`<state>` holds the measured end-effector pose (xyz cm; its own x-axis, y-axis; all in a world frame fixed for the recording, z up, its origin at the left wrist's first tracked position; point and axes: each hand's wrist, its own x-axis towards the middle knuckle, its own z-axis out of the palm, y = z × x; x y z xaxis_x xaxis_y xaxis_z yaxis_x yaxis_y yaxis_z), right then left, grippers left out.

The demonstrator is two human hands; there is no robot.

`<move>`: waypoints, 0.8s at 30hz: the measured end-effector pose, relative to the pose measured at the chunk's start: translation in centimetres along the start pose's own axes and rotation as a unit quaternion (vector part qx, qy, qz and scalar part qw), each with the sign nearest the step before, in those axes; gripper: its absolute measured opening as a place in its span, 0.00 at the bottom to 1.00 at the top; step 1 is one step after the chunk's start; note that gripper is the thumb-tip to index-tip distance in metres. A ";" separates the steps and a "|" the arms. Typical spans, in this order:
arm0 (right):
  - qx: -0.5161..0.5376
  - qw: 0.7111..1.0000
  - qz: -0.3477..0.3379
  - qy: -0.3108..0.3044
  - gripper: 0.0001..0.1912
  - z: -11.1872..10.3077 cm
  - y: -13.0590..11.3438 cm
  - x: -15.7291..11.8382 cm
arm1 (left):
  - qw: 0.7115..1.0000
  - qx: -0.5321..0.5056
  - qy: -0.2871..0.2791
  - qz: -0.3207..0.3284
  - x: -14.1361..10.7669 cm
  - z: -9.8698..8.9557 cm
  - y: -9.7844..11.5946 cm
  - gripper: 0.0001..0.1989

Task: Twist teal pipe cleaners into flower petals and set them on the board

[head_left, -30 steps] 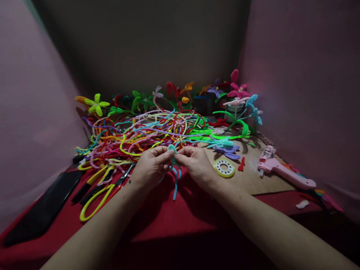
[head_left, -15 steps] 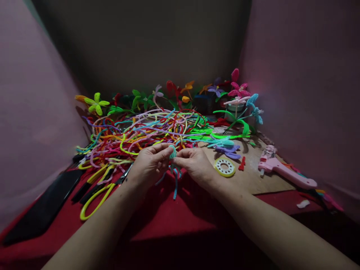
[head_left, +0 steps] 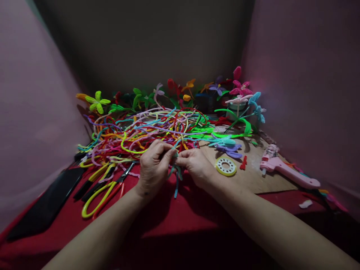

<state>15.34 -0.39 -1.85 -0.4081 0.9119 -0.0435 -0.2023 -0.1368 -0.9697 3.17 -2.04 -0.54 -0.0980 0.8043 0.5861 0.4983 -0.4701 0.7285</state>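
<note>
My left hand (head_left: 156, 165) pinches a light-blue pipe cleaner piece (head_left: 176, 153) between thumb and fingers. From the other side, the fingertips of my right hand (head_left: 194, 164) close on the same piece. Most of it is covered by my fingers; a few bent ends (head_left: 176, 185) hang below, over the red cloth. Just beyond my hands lies a tangled heap of coloured pipe cleaners (head_left: 146, 127).
On the left are yellow-handled scissors (head_left: 98, 202), pliers (head_left: 94, 180) and a black flat object (head_left: 46, 204). To the right, a board (head_left: 247, 182) carries a tape roll (head_left: 225, 166) and a pink glue gun (head_left: 281, 167). Pipe cleaner flowers (head_left: 98, 102) line the back.
My left hand has turned so its back faces up more, covering more of the light-blue piece. The right hand stays nearly in place. The view has shifted slightly.
</note>
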 end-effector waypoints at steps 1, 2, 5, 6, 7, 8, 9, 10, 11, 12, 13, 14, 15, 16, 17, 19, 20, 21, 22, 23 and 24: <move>0.011 1.000 0.003 -0.004 0.08 0.0 0.0 0.0 | 0.999 0.024 0.009 0.025 -0.1 0.0 0.0 0.05; 0.011 1.000 0.001 -0.004 0.07 0.0 0.0 0.0 | 0.999 0.032 0.011 0.025 -0.1 0.0 0.1 0.05; -0.014 1.000 -0.010 -0.007 0.07 -0.2 0.0 0.0 | 0.998 0.002 -0.022 -0.062 0.1 -0.1 0.3 0.06; -0.025 1.000 -0.013 -0.008 0.07 -0.3 0.1 0.1 | 0.995 -0.015 -0.035 -0.095 0.2 -0.1 0.3 0.06; -0.034 0.999 -0.014 -0.010 0.07 -0.4 0.1 0.1 | 0.992 -0.029 -0.044 -0.119 0.3 -0.2 0.4 0.06; -0.039 0.999 -0.016 -0.011 0.07 -0.5 0.2 0.1 | 0.989 -0.040 -0.047 -0.133 0.5 -0.2 0.4 0.06; -0.043 0.999 -0.017 -0.011 0.08 -0.6 0.2 0.1 | 0.988 -0.049 -0.048 -0.141 0.6 -0.2 0.4 0.06; -0.048 0.999 -0.019 -0.010 0.08 -0.6 0.3 0.1 | 0.985 -0.060 -0.051 -0.151 0.7 -0.2 0.4 0.06; -0.054 0.998 -0.021 -0.008 0.08 -0.7 0.3 0.1 | 0.982 -0.075 -0.061 -0.165 0.8 -0.3 0.4 0.07; -0.061 0.998 -0.023 -0.005 0.09 -0.7 0.3 0.2 | 0.975 -0.096 -0.081 -0.184 0.8 -0.4 0.3 0.07; -0.070 0.997 -0.026 -0.004 0.09 -0.7 0.3 0.2 | 0.965 -0.118 -0.108 -0.205 0.9 -0.6 0.2 0.09; -0.079 0.997 -0.027 -0.003 0.10 -0.7 0.4 0.2 | 0.955 -0.139 -0.139 -0.224 1.0 -0.7 0.1 0.10; -0.087 0.996 -0.026 -0.004 0.10 -0.6 0.4 0.2 | 0.945 -0.152 -0.166 -0.237 1.1 -0.9 0.0 0.11; -0.095 0.995 -0.022 -0.005 0.10 -0.6 0.4 0.2 | 0.939 -0.159 -0.185 -0.243 1.2 -1.1 -0.1 0.12; -0.102 0.995 -0.018 -0.007 0.10 -0.6 0.4 0.1 | 0.936 -0.158 -0.198 -0.244 1.2 -1.2 -0.2 0.12; -0.114 0.993 -0.011 -0.009 0.11 -0.5 0.3 0.1 | 0.937 -0.140 -0.214 -0.237 1.4 -1.4 -0.3 0.13; -0.119 0.993 -0.008 -0.009 0.11 -0.4 0.3 0.1 | 0.940 -0.125 -0.220 -0.229 1.5 -1.4 -0.3 0.13; -0.121 0.993 -0.006 -0.010 0.11 -0.4 0.3 0.0 | 0.943 -0.107 -0.227 -0.217 1.6 -1.5 -0.3 0.13; -0.122 0.992 -0.005 -0.011 0.11 -0.4 0.2 0.0 | 0.947 -0.087 -0.234 -0.203 1.7 -1.6 -0.3 0.14; -0.121 0.993 -0.004 -0.012 0.11 -0.4 0.1 -0.1 | 0.950 -0.068 -0.240 -0.188 1.8 -1.6 -0.3 0.14; -0.120 0.993 -0.006 -0.013 0.11 -0.4 0.1 -0.1 | 0.952 -0.052 -0.245 -0.175 1.9 -1.7 -0.3 0.14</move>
<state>15.69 -0.34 -2.01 -0.4306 0.9020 -0.0293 0.0095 -0.0280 -0.9996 1.36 -0.97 0.93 0.1847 0.9793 0.0834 0.4177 -0.1550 0.8952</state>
